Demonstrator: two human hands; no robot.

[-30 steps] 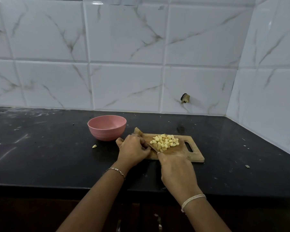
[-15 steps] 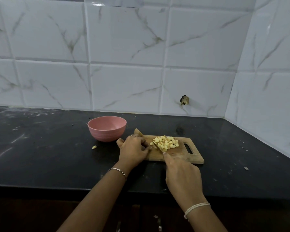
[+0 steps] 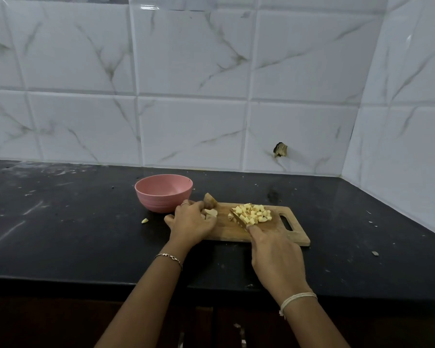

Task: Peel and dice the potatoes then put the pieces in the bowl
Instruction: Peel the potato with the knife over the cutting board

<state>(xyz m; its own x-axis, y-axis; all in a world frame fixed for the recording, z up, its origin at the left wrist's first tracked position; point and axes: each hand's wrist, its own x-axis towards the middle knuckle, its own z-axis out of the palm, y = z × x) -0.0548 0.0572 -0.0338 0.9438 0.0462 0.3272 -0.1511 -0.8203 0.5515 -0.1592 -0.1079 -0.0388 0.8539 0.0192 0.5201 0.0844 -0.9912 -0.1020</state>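
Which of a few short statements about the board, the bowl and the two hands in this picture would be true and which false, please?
1. The diced potato pile lies on the cutting board. True.
2. The pink bowl stands to the right of the cutting board. False: it stands to the left of it.
3. The right hand holds the knife. True.
4. The left hand grips the pink bowl. False: it holds potato chunks at the cutting board's left end.
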